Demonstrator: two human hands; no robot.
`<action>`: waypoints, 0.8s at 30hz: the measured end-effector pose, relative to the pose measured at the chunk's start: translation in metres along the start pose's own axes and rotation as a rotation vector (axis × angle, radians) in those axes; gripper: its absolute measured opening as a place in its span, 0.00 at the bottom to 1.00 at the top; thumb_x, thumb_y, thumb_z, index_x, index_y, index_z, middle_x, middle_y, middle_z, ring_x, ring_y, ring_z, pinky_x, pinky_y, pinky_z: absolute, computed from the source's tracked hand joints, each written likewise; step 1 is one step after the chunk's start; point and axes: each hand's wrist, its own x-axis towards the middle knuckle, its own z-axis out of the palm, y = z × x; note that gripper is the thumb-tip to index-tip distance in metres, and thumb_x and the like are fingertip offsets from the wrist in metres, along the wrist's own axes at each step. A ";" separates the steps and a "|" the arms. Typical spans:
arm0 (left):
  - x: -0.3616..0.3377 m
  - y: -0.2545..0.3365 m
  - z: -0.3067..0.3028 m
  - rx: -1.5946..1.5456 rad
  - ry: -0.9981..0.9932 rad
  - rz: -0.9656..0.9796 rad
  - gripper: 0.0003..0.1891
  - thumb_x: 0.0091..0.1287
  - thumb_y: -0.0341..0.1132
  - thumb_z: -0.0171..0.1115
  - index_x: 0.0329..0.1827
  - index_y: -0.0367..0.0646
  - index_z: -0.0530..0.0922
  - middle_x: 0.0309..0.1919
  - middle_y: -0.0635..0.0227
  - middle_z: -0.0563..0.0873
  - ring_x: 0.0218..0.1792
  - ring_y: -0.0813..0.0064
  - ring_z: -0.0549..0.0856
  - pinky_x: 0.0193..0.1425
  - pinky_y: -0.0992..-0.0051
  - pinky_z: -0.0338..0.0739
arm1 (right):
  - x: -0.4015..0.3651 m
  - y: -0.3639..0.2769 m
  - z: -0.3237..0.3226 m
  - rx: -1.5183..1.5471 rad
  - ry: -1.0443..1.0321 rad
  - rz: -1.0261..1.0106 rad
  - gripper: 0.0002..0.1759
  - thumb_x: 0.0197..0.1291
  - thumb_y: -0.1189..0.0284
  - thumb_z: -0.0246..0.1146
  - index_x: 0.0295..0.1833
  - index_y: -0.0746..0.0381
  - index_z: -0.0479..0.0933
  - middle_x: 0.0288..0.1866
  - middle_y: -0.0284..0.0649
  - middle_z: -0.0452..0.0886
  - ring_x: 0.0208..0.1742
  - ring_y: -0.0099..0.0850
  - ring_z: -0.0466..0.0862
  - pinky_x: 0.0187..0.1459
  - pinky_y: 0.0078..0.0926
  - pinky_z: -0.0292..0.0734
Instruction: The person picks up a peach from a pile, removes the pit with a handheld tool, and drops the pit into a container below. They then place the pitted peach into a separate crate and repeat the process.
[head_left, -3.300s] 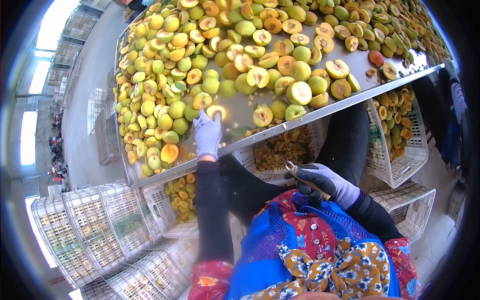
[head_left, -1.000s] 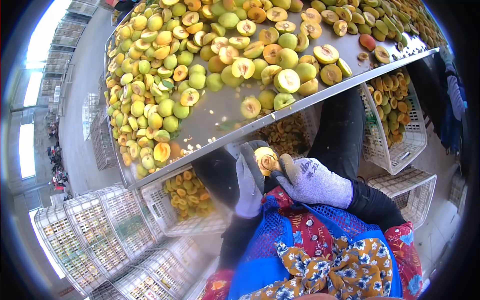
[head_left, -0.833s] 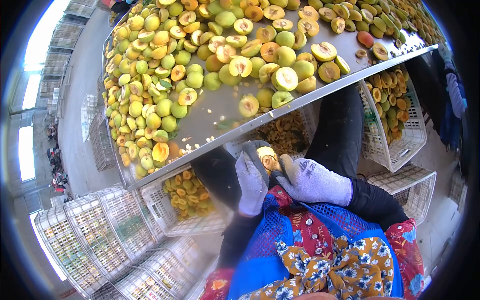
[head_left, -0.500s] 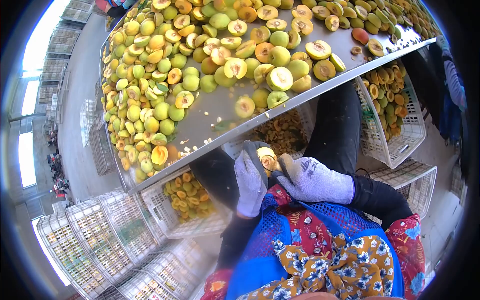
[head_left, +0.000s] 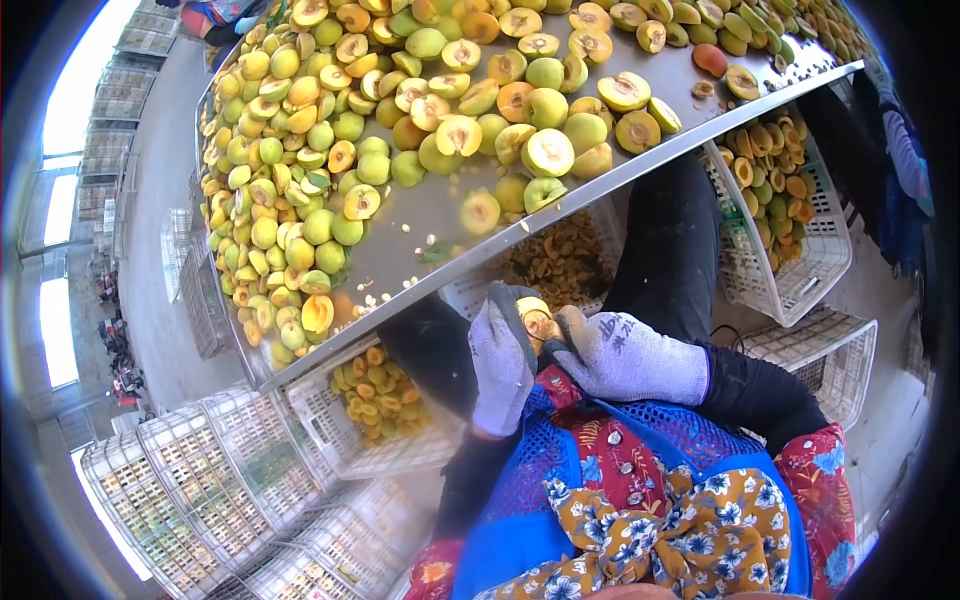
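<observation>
My left hand (head_left: 500,360), in a grey-and-lilac work glove, is closed around an apricot half (head_left: 535,316). The orange cut face points up toward me. My right hand (head_left: 632,356), gloved the same way, presses its thumb and fingers close to that cut face. A thin dark edge shows at the flesh by the right fingertips, but what the right hand grips is mostly hidden. Both hands are in front of my blue apron (head_left: 520,545), just short of the metal sorting table (head_left: 395,235). Whole and halved apricots (head_left: 310,225) are heaped on the table.
The table's raised metal rim (head_left: 590,192) runs diagonally beyond my hands. Beneath it stand a crate of pits and scraps (head_left: 560,262), a left crate of fruit halves (head_left: 380,395) and a right one (head_left: 768,185). Wire-framed crates (head_left: 200,480) stand at left. Another person's sleeve (head_left: 905,150) shows at right.
The view has shifted slightly, so the table sits a little higher and further left. Both hands keep nearly the same hold on the apricot half.
</observation>
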 end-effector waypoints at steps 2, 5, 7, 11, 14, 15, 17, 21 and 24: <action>-0.002 -0.002 0.002 0.026 0.010 0.003 0.25 0.82 0.45 0.42 0.38 0.34 0.82 0.29 0.60 0.84 0.31 0.71 0.83 0.39 0.70 0.77 | -0.001 -0.001 -0.003 0.059 -0.047 0.048 0.18 0.72 0.63 0.55 0.43 0.71 0.67 0.26 0.57 0.79 0.29 0.53 0.84 0.30 0.51 0.76; -0.003 -0.007 0.005 0.062 0.030 0.012 0.22 0.81 0.40 0.42 0.38 0.34 0.81 0.29 0.59 0.84 0.31 0.69 0.83 0.39 0.70 0.77 | -0.001 0.018 0.015 0.173 0.010 -0.067 0.20 0.73 0.60 0.54 0.43 0.69 0.69 0.29 0.51 0.82 0.30 0.43 0.85 0.30 0.45 0.76; -0.008 0.001 0.006 0.132 0.018 0.162 0.20 0.80 0.37 0.41 0.38 0.35 0.80 0.29 0.58 0.83 0.31 0.68 0.83 0.39 0.69 0.77 | -0.004 0.018 0.011 0.648 -0.168 0.119 0.20 0.74 0.57 0.54 0.44 0.66 0.71 0.29 0.43 0.80 0.28 0.32 0.81 0.28 0.36 0.73; -0.002 -0.002 -0.001 0.023 -0.145 0.259 0.18 0.78 0.34 0.40 0.38 0.36 0.79 0.29 0.58 0.83 0.30 0.67 0.84 0.39 0.68 0.77 | -0.005 0.022 -0.007 1.510 -0.554 0.399 0.18 0.75 0.54 0.54 0.44 0.60 0.73 0.25 0.29 0.71 0.24 0.15 0.70 0.23 0.16 0.61; 0.005 -0.008 -0.001 -0.035 -0.229 0.197 0.19 0.79 0.36 0.40 0.38 0.36 0.80 0.29 0.58 0.83 0.30 0.68 0.84 0.39 0.68 0.77 | -0.006 0.024 -0.011 1.501 -0.596 0.481 0.18 0.75 0.55 0.54 0.44 0.60 0.73 0.24 0.31 0.71 0.22 0.17 0.71 0.22 0.18 0.62; 0.006 -0.008 0.000 0.069 -0.246 0.203 0.20 0.80 0.38 0.40 0.38 0.36 0.80 0.29 0.59 0.83 0.30 0.69 0.84 0.39 0.69 0.77 | -0.007 0.025 -0.007 1.283 -0.535 0.255 0.17 0.75 0.55 0.55 0.44 0.60 0.73 0.25 0.33 0.73 0.20 0.18 0.71 0.20 0.18 0.62; 0.007 -0.008 0.002 0.278 -0.280 0.216 0.23 0.81 0.41 0.39 0.38 0.35 0.80 0.29 0.61 0.84 0.31 0.71 0.83 0.39 0.70 0.77 | -0.008 0.026 0.002 0.759 -0.296 -0.095 0.16 0.75 0.56 0.56 0.46 0.59 0.73 0.28 0.37 0.75 0.18 0.20 0.70 0.16 0.19 0.63; 0.012 -0.018 0.004 -0.295 -0.479 0.144 0.30 0.81 0.51 0.37 0.35 0.35 0.80 0.31 0.62 0.84 0.33 0.74 0.83 0.41 0.73 0.77 | -0.005 0.036 0.017 2.275 -0.775 0.542 0.17 0.76 0.58 0.52 0.48 0.63 0.72 0.26 0.37 0.72 0.17 0.18 0.68 0.12 0.13 0.61; 0.021 -0.018 0.008 -0.297 -0.504 0.168 0.31 0.81 0.53 0.38 0.36 0.35 0.81 0.33 0.61 0.84 0.34 0.73 0.83 0.44 0.73 0.77 | -0.006 0.039 0.020 2.439 -0.647 0.671 0.18 0.75 0.59 0.55 0.49 0.66 0.71 0.26 0.38 0.72 0.16 0.18 0.68 0.10 0.11 0.62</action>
